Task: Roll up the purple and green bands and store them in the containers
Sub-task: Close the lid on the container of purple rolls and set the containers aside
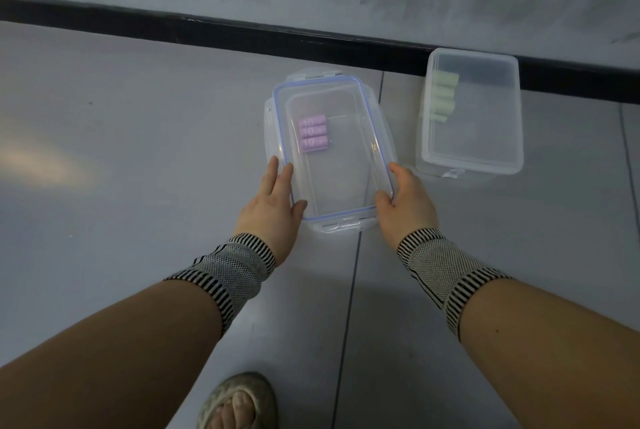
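A clear plastic container (pixel 381 137) sits on the floor with a blue-rimmed lid (pixel 346 82) lying on top. Three rolled purple bands (pixel 313 137) lie inside it, seen through the lid. My left hand (pixel 273 201) holds the lid's near left corner, thumb on top and fingers along the side. My right hand (pixel 407 200) holds the near right corner the same way. A second clear container (pixel 474 155) stands to the right by the wall, uncovered, with several rolled green bands (pixel 443 96) stacked at its left side.
Grey floor tiles (pixel 138 151) spread to the left. A black skirting strip (pixel 207 28) runs along the grey wall behind both containers. A foot in a sandal (pixel 239 401) shows at the bottom edge.
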Tool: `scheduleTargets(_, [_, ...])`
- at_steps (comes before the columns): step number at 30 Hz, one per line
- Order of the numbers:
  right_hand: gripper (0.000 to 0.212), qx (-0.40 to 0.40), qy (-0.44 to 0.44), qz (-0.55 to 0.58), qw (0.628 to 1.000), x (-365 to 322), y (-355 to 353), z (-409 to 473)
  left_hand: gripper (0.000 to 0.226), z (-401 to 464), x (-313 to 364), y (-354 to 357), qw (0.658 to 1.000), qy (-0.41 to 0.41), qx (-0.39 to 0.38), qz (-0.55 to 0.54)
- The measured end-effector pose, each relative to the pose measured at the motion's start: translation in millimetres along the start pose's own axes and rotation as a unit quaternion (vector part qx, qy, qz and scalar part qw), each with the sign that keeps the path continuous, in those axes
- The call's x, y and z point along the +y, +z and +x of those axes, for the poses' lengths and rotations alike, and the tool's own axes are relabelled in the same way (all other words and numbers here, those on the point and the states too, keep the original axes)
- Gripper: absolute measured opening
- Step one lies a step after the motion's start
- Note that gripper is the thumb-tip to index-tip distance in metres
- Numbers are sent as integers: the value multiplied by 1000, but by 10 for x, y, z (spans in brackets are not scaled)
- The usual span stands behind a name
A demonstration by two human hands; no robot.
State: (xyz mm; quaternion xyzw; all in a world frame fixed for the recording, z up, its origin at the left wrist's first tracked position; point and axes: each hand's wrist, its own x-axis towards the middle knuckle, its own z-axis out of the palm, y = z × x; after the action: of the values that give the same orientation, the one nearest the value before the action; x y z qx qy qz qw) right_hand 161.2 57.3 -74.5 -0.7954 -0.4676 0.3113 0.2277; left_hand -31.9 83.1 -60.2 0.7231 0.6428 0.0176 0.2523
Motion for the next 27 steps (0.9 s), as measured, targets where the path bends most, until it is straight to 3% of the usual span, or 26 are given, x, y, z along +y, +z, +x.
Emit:
scheduleTargets(13, [51,0,8,4,1000,110,-50,-50,66,6,35,83,1000,-5,-27,11])
scheduleTargets(19, [40,25,19,13,999,111,-26,-10,59,21,-24,83,999,-2,-6,-32])
scheduleTargets(24, [46,21,35,38,998,65,66,-41,43,139,-59,35,973,-89,93,-190])
scheduleTargets(27, [52,31,59,64,996,25,107,9,45,232,-13,-29,941,-180,97,-269])
